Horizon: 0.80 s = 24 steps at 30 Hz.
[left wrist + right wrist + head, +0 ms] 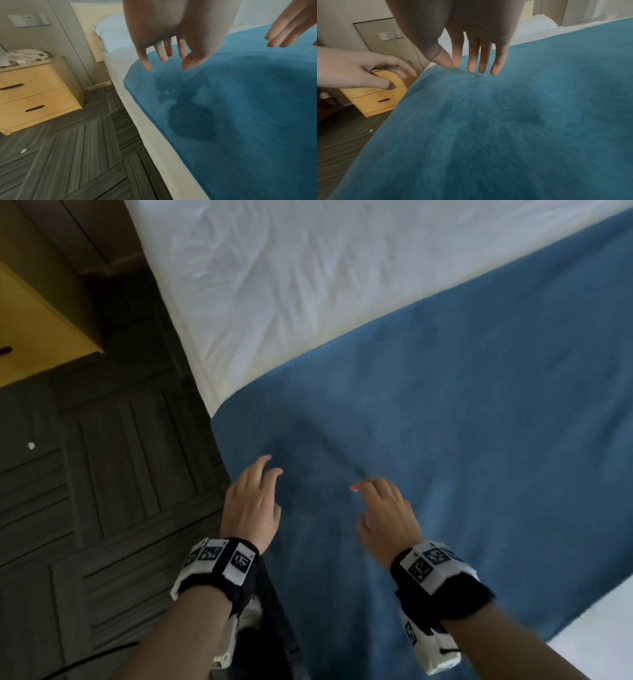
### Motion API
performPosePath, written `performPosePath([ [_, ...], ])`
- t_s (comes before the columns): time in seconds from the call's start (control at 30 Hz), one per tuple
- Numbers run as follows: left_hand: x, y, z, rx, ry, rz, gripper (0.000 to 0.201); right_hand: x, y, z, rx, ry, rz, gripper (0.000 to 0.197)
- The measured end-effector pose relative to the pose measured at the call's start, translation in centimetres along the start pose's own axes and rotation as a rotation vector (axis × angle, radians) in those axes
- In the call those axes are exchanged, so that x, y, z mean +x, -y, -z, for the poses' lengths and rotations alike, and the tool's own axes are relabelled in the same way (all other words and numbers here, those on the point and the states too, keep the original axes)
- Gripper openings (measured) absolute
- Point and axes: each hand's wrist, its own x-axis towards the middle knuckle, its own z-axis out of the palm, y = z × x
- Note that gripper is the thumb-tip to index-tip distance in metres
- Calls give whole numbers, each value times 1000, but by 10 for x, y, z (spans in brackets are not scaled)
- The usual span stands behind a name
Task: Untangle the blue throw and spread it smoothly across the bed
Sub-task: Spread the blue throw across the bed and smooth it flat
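- Left hand: palm down above the blue throw near the bed's corner; fingers loosely spread and straight, holding nothing. Whether the tips touch the cloth cannot be told.
- Right hand: palm down just beside the left; fingers straight and close together, holding nothing, tips at or just above the cloth.
- Wrists: each carries a black band with white marker tiles.
- Blue throw: lies flat as a wide band across the bed, its left edge draped over the mattress side; a few soft ridges run through the cloth by the hands.
- Bed: white sheet, lightly creased, shows beyond the throw; a cream headboard stands at the far end.
- Nightstand: pale wood, two drawers, beside the bed at the wall; crumpled white cloth on top.
- Floor: dark grey striped tiles; a small white scrap lies on it.
- Wall: grey panels with a socket plate.
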Motion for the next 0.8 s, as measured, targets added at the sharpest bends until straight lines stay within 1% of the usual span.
performPosePath([
  [0.1, 47, 31, 10, 55, 22, -81, 60, 29, 26, -9, -68, -111, -146, 55],
  [0.2, 92, 61, 21, 122, 44, -157, 63, 62, 60, -21, -89, -149, -251, 64],
  [0.23, 106, 69, 25, 114, 40, -144, 64, 73, 71, -25, -87, -143, -280, 66],
  [0.3, 131, 82, 32, 44, 40, -61, 64, 91, 87, -34, -96, -112, -333, 68],
  [0.37, 152, 90, 35, -6, 69, 20, 61, 101, 95, -40, -100, -103, -391, 69],
  [0.4, 160, 93, 37, -8, 83, 37, 59, 104, 97, -42, -96, -100, -412, 70],
  [0.5, 179, 101, 39, 21, 90, -8, 45, 106, 98, -47, -93, -92, -439, 70],
  [0.6, 193, 116, 44, -43, 192, -36, 29, 103, 100, -49, -78, -91, -454, 68],
  [0.63, 194, 124, 44, -32, 214, -31, 27, 102, 102, -49, -72, -90, -453, 68],
  [0.73, 187, 152, 51, 72, 194, -5, 22, 96, 117, -54, -56, -74, -418, 66],
  [0.8, 183, 160, 56, 126, 185, -3, 21, 92, 130, -62, -29, -81, -393, 66],
])
